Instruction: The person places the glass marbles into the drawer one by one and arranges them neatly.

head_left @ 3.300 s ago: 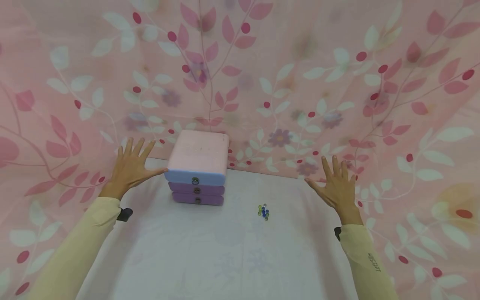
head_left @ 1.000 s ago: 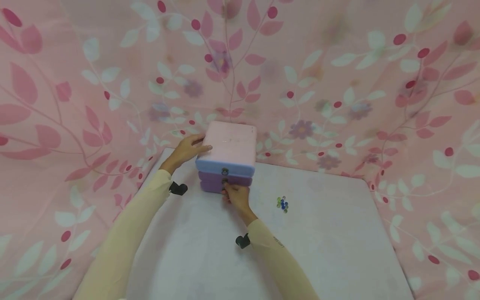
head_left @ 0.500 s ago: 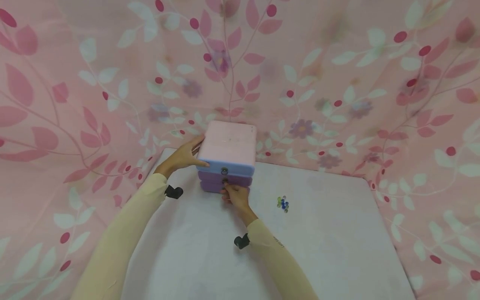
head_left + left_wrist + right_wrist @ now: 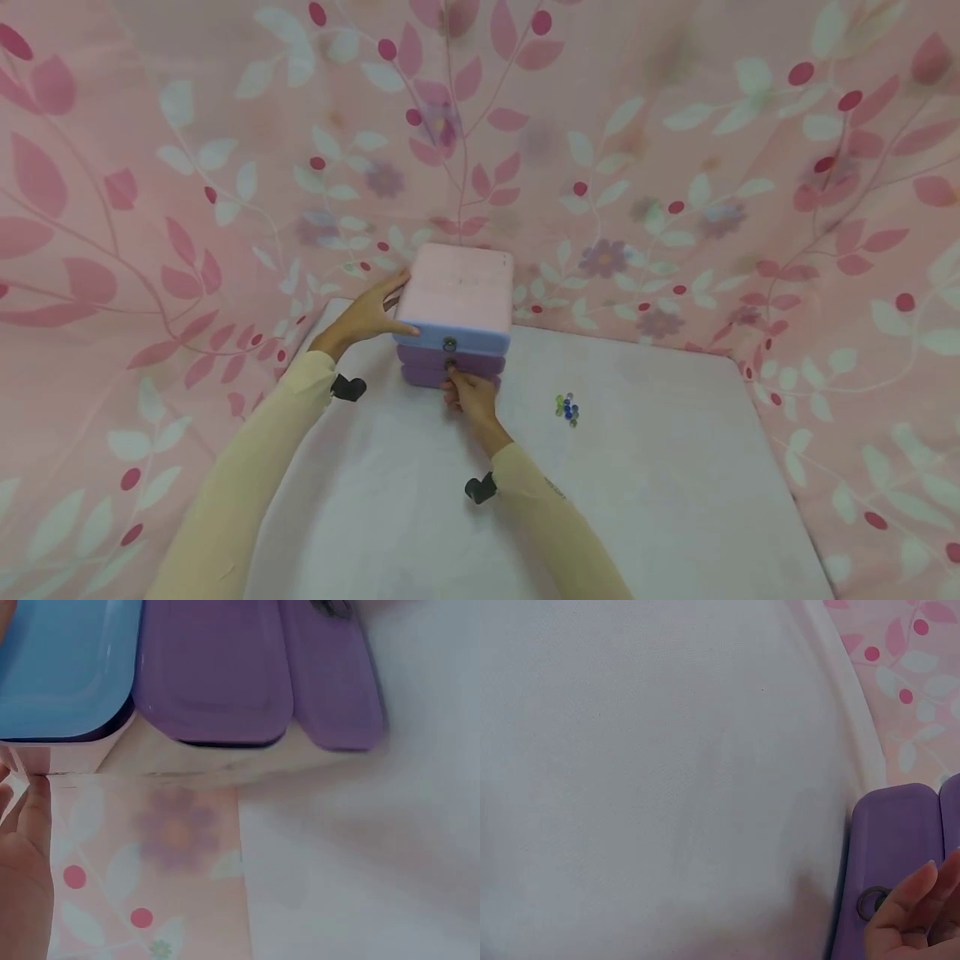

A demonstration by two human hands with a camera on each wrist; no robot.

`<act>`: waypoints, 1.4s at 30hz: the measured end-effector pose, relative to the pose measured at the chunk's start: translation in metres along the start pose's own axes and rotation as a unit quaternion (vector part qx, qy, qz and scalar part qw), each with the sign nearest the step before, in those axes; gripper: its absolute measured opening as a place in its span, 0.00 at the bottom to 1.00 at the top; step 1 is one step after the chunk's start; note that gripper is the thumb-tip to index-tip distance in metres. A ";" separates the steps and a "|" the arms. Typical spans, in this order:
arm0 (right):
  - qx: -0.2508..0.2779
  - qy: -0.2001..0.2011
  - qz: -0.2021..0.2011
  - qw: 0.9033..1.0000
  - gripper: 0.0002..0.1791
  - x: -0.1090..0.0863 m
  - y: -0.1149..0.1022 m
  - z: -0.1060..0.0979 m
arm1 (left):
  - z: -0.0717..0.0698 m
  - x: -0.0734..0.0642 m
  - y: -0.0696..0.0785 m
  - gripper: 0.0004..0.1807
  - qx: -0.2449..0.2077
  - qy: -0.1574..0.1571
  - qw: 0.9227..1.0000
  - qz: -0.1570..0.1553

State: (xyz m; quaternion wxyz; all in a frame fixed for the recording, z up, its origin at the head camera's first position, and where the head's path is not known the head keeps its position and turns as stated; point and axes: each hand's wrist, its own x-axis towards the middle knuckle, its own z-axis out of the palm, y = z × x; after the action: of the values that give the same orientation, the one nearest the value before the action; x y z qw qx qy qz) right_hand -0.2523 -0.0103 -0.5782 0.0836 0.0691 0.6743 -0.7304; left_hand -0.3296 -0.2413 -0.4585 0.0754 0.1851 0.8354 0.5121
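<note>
A small drawer box with a pink top stands against the back cloth. Its front has a blue top drawer and two purple drawers below, each with a ring pull. My left hand lies along the box's left side, fingers extended and thumb against the blue front's corner. At the middle purple drawer, my right hand pinches the ring pull, mostly hidden by the fingers. In the right wrist view the bottom drawer's ring pull shows beside the right fingers. All the drawers look pushed in.
Several glass marbles, blue, yellow-green and clear, lie clustered on the white tabletop right of the box. Pink floral cloth rises behind the table and along both sides. A black wrist camera sticks out from each sleeve.
Both hands, spread apart at first, have come to the drawer box. My left thumb has slid from its top to the blue front. Over the last half second almost nothing moves.
</note>
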 end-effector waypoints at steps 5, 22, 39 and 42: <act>0.023 0.016 0.020 0.999 0.21 -0.002 -0.006 0.002 | -0.002 0.005 0.002 0.69 0.029 0.010 1.000 0.007; 0.071 -0.001 0.024 0.997 0.19 0.000 0.001 0.005 | 0.003 0.005 0.009 0.77 0.020 -0.001 0.999 0.030; 0.019 0.015 -0.040 0.999 0.16 -0.002 -0.003 0.006 | 0.000 0.008 0.003 0.78 0.009 0.019 0.999 0.025; 0.015 0.020 -0.040 0.999 0.16 -0.005 -0.001 0.007 | 0.001 0.007 0.002 0.77 0.008 0.019 1.000 0.022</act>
State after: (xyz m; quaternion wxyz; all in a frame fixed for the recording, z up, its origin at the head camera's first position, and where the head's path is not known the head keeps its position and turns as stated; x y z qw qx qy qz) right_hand -0.2476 -0.0167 -0.5759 0.0398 0.0575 0.6674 -0.7414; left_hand -0.3355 -0.2372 -0.4569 0.0461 0.1944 0.8365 0.5103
